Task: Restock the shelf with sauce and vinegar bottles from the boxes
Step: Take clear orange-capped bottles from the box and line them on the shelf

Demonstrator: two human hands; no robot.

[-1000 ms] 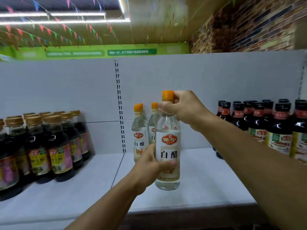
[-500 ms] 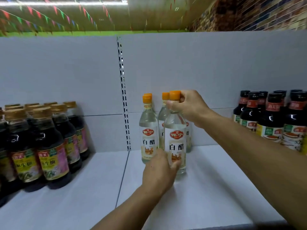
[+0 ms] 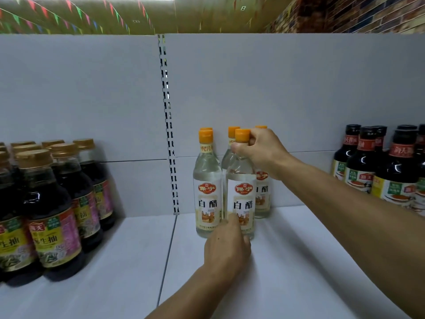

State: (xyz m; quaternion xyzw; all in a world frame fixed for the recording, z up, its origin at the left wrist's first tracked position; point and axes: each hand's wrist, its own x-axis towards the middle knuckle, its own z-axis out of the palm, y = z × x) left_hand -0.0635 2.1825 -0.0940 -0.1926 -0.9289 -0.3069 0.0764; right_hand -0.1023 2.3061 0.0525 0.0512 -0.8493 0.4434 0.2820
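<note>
Vinegar bottle (image 3: pixel 241 189), clear with orange cap and white label, standing upright on the white shelf (image 3: pixel 287 261), in the front row of the vinegar group, just right of the shelf seam. Filled with clear liquid almost to the neck. Held at two places: left hand (image 3: pixel 226 246) low at the base, fingers curled toward the bottom of the glass and touching it; right hand (image 3: pixel 261 149) up at the neck, thumb and fingers pinched around it just below the cap.

Just beside on the left, second front vinegar bottle (image 3: pixel 207 183), same label, same clear liquid, touching or almost touching the held one; cannot tell which. Behind these, more vinegar bottles (image 3: pixel 262 194) against the back panel (image 3: pixel 287 93), partly hidden by the right hand.

Well apart on the left, dark soy sauce bottles (image 3: pixel 55 215) with gold caps, in rows, full of nearly black liquid. Well apart on the right, dark sauce bottles (image 3: pixel 397 171) with black caps and red neck bands, also dark inside.

Above the panel, coloured pennant flags (image 3: pixel 69 12) and brick wall (image 3: pixel 356 12).
</note>
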